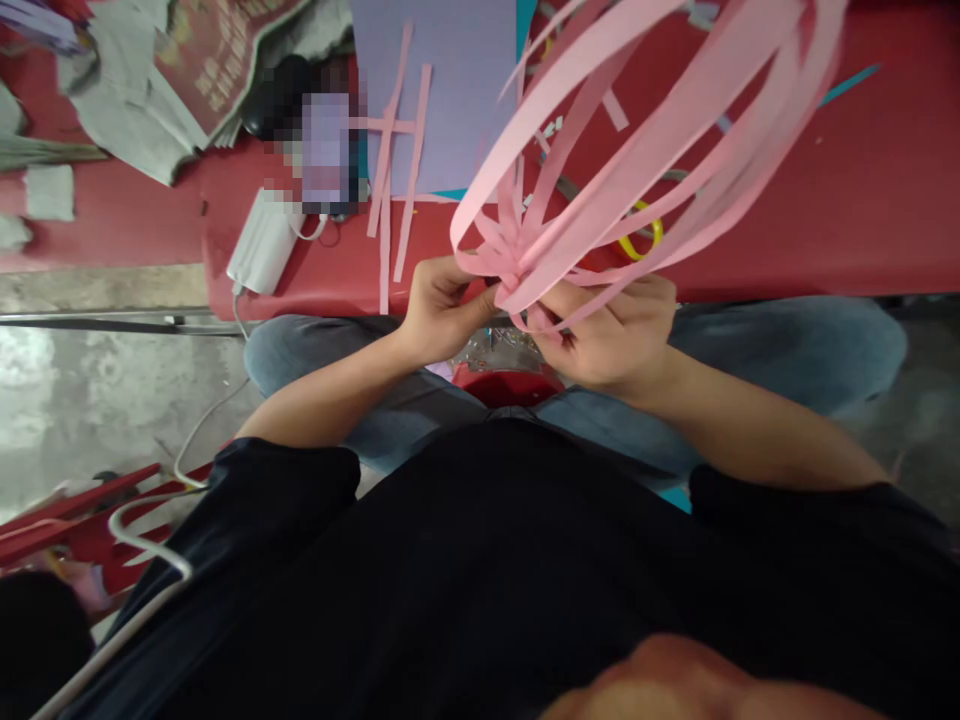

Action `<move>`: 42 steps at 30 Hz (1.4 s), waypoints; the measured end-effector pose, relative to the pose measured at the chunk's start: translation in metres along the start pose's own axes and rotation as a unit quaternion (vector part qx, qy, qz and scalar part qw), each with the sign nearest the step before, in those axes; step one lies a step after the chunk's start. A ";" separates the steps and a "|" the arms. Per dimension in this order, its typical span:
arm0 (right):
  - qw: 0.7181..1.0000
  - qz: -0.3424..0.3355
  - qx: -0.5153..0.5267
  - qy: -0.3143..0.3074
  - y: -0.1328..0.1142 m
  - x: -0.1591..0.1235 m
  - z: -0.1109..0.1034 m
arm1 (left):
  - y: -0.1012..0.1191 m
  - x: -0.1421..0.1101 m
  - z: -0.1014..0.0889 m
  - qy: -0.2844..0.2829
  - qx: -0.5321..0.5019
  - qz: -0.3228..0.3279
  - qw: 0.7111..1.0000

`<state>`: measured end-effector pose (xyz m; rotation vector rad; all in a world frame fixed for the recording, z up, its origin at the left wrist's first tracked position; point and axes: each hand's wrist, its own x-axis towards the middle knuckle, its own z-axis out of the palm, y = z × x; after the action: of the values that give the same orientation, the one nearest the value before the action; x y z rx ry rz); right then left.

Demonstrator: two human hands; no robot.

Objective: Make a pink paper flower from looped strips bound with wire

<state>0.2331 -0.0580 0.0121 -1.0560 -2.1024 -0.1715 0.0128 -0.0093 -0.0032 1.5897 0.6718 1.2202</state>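
Both my hands hold a bundle of long pink paper strips above my lap. The strips meet in a gathered knot between my hands and arch up and to the right. My left hand pinches the knot from the left with closed fingers. My right hand grips it from the right, fingers curled round several strip ends.
A red table lies ahead with loose pink strips on a lilac sheet, a yellow tape ring, a white power adapter with cable, and newspapers at the left. A red container sits between my knees.
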 end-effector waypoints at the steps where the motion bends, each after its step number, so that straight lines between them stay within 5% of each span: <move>1: 1.000 0.005 0.005 0.001 0.001 -0.003 0.002 | -0.001 -0.001 0.000 -0.002 0.000 -0.001 1.000; 17: 0.997 -0.006 0.062 0.039 0.018 -0.009 0.012 | 0.000 -0.003 0.001 -0.035 0.011 0.007 0.999; 26: 0.995 0.038 0.042 -0.084 0.013 -0.001 0.001 | 0.004 -0.003 0.002 -0.045 0.005 0.025 0.999; 36: 0.994 0.049 0.045 -0.086 0.015 -0.003 0.002 | 0.002 -0.002 0.000 -0.049 -0.005 -0.036 0.998; 39: 0.998 -0.014 -0.029 -0.058 0.016 0.004 0.000 | 0.008 -0.001 0.001 -0.039 -0.017 -0.058 0.997; 42: 0.977 -0.173 -0.080 0.097 0.019 0.018 -0.007 | 0.012 -0.001 0.000 -0.022 -0.021 -0.082 0.996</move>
<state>0.2448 -0.0377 0.0254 -0.7201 -2.1031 -0.5998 0.0113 -0.0145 0.0071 1.4907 0.7288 1.0686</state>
